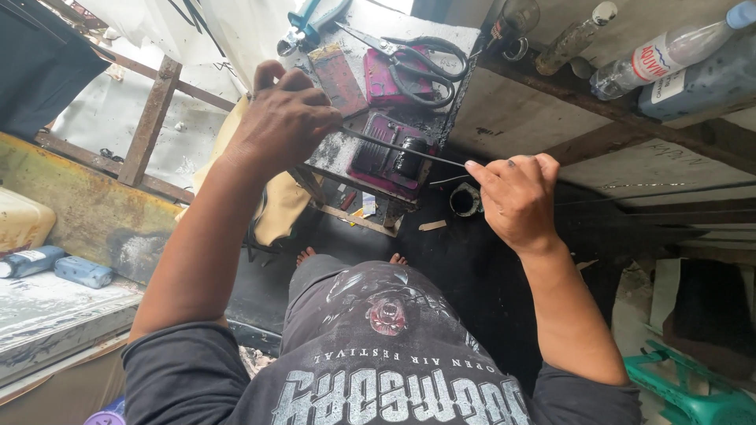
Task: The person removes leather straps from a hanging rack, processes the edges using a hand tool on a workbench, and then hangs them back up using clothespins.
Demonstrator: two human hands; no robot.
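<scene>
Nearest you, low on your left, two blue bottles (pixel 59 267) lie on their sides on a grey ledge, with a yellowish jerrycan (pixel 20 220) just behind them; their contents cannot be made out. Your right hand (pixel 516 197) pinches one end of a thin dark rod (pixel 402 149) between thumb and forefinger, the other fingers curled. Your left hand (pixel 279 122) is closed in a fist around the rod's other end, so it spans the gap between your hands, above a small worn workbench (pixel 346 149). Below it on the floor sits a small dark round tin (pixel 465 201). Further on lie black-handled scissors (pixel 421 63) and blue-handled pliers (pixel 307 27). Farthest, at upper right, a clear plastic bottle (pixel 669 51) lies tilted, looking mostly empty.
</scene>
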